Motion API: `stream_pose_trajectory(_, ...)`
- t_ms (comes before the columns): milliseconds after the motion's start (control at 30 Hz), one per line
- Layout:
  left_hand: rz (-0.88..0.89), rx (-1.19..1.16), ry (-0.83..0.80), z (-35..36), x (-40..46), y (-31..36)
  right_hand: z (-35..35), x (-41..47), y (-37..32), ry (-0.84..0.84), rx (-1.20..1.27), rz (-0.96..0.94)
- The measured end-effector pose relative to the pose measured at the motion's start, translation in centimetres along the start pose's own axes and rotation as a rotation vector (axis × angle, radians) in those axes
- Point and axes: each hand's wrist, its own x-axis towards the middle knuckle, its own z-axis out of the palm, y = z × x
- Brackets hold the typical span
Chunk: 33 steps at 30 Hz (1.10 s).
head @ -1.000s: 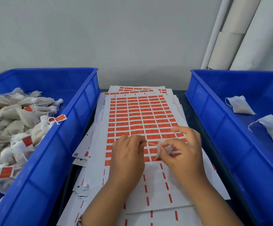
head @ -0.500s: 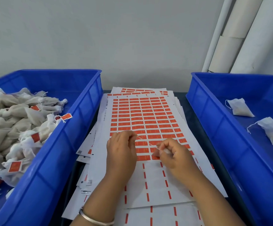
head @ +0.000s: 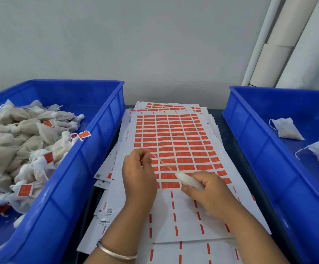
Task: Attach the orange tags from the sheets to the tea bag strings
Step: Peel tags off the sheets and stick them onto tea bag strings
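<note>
String (head: 162, 163) pinched taut between left hand (head: 138, 175) fingers and tea bag (head: 190, 181) gripped in right hand (head: 210, 193), just above orange tags (head: 175, 147). Keep taut; lower onto nearest tag.

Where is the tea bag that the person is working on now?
In the head view, the tea bag is in the right hand, over the sticker sheet between both blue bins.

Plain grey wall (head: 155, 44), white pipes (head: 280, 54)
</note>
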Motion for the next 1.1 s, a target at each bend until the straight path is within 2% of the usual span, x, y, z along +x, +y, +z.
stream_pose_trajectory(100,-0.042,-0.033,0.0,0.0,0.4,0.0,-0.2,-0.6,-0.5,-0.079,0.244,0.013)
stream_pose_trajectory(167,-0.041,0.028,-0.052,0.2,0.4,-0.4,-0.3,-1.0,-1.0,-0.071,0.384,-0.027)
stream_pose_trajectory(300,0.098,0.322,-0.319,0.7,0.1,-1.3,-1.1,-0.7,-1.0,0.012,0.758,-0.008)
stream_pose_trajectory(367,0.211,0.434,-0.434,0.9,-0.2,-1.2,-1.6,-0.4,-0.8,0.065,0.861,0.018)
stream_pose_trajectory(433,0.314,0.467,-0.523,0.8,-0.6,-0.9,-1.8,-0.1,-0.5,0.156,0.812,0.024)
stream_pose_trajectory(533,0.396,0.422,-0.597,0.3,-1.0,-0.5,-1.5,0.2,0.1,0.272,0.568,0.059)
stream_pose_trajectory(700,0.494,0.322,-0.706,-0.1,-1.7,-0.2,-0.7,0.3,0.6,0.321,0.229,-0.002)
stream_pose_trajectory(867,0.541,0.196,-0.706,-0.4,-2.5,-0.1,0.2,0.4,0.9,0.176,-0.048,-0.117)
stream_pose_trajectory(1000,0.563,0.105,-0.623,-0.5,-2.5,0.3,0.7,0.2,0.6,0.087,-0.089,-0.189)
stream_pose_trajectory(1100,0.509,0.068,-0.616,-0.4,-2.3,0.6,1.0,-0.1,0.3,0.041,-0.016,-0.213)
